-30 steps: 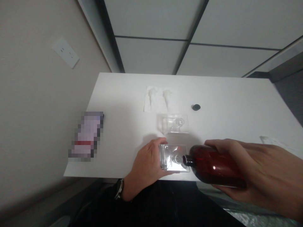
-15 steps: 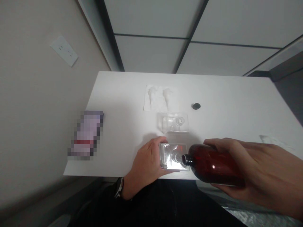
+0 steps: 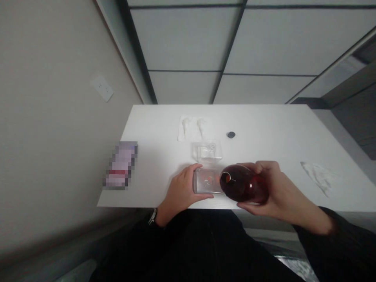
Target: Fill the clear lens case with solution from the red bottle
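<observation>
At lower centre, your left hand (image 3: 179,190) is clasped round the clear square bottle (image 3: 206,183) at the table's (image 3: 279,133) near edge. Your right hand (image 3: 274,192) grips the uncapped amber bottle (image 3: 246,185), tipped mouth-first over it. The second clear bottle (image 3: 207,151) just behind looks unfilled.

No readable text, label, brand or number shows on anything here.

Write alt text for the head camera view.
The right hand holds a dark red bottle tipped sideways, its open mouth beside a clear container that the left hand grips on a white table. Behind them lie a second clear container and a black cap.
</observation>
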A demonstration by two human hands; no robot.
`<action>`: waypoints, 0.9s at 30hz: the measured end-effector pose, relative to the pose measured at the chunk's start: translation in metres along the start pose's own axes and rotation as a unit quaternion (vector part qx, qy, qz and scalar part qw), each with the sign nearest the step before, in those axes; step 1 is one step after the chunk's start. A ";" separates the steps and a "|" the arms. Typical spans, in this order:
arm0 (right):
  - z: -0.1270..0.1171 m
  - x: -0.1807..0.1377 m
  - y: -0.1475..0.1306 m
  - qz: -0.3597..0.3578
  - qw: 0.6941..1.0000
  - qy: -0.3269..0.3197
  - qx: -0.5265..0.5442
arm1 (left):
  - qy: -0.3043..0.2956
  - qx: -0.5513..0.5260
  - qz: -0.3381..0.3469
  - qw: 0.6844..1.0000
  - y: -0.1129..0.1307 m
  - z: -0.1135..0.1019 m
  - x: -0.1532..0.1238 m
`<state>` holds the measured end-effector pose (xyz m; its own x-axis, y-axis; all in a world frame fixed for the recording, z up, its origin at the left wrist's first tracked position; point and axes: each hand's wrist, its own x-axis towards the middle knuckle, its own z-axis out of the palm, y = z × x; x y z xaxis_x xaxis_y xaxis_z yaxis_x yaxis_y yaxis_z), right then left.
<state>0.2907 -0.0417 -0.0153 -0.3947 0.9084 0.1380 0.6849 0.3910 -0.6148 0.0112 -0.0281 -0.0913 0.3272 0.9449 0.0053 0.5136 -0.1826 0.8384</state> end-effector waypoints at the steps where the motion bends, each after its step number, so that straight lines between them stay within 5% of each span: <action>1: 0.006 -0.005 0.006 0.006 0.999 0.023 0.038 | 0.008 -0.004 0.000 1.000 0.000 -0.001 0.000; 7: 0.051 -0.029 0.052 0.059 0.960 0.205 0.180 | 0.043 -0.039 -0.017 0.998 0.003 -0.012 -0.006; 10: 0.066 -0.033 0.063 0.065 0.944 0.242 0.213 | 0.055 -0.056 -0.023 0.997 0.001 -0.022 -0.009; 19: 0.068 -0.032 0.056 0.067 0.915 0.294 0.267 | 0.053 -0.077 -0.016 0.995 0.004 -0.060 -0.004; 27: 0.079 -0.032 0.058 0.069 0.903 0.298 0.302 | 0.049 -0.043 -0.005 0.998 0.012 -0.062 -0.001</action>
<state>0.2944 -0.0597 -0.1166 0.1920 0.9313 0.3095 0.1720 0.2786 -0.9449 -0.0321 -0.0141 -0.0479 0.2419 0.9692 0.0461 0.4443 -0.1529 0.8827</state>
